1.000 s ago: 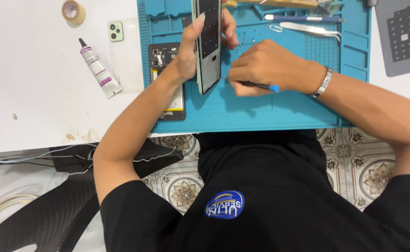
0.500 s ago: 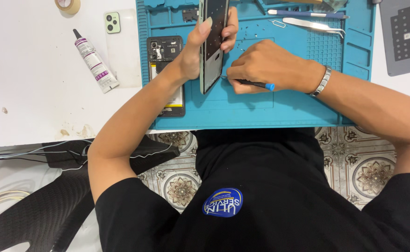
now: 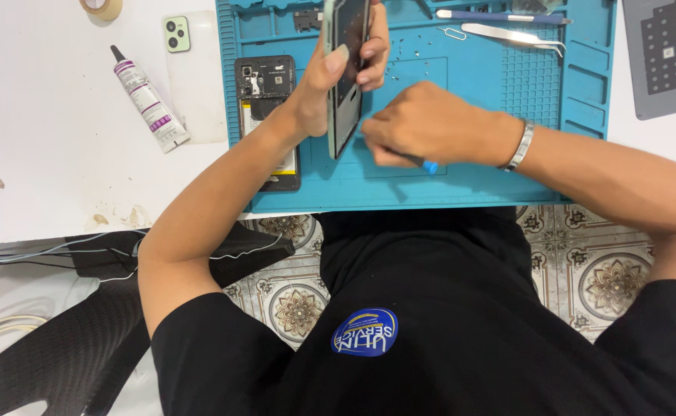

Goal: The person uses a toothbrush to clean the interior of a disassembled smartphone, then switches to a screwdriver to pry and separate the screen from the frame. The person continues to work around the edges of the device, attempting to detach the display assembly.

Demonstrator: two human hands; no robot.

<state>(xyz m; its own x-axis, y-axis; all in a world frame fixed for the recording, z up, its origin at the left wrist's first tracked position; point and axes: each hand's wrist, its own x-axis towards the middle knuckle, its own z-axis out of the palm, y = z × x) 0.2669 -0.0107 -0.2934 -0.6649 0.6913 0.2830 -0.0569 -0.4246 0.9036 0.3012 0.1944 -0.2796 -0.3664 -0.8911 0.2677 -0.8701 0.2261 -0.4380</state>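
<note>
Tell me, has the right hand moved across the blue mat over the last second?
Yes. The right hand, gripping a blue-tipped tool, has drawn slightly toward the near edge of the blue mat.

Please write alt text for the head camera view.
The left hand holds a phone frame on edge above a blue repair mat, while the right hand works a blue-tipped tool beside it; an opened phone lies left.

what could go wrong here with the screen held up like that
1. The left hand holds the phone screen on edge, pinched by thumb and fingers only; a slip could drop it onto the blue mat.
2. The right hand works a blue-tipped tool close to the screen's edge; too much force might crack it.
3. The opened phone lies by the left forearm and could get knocked.
</note>
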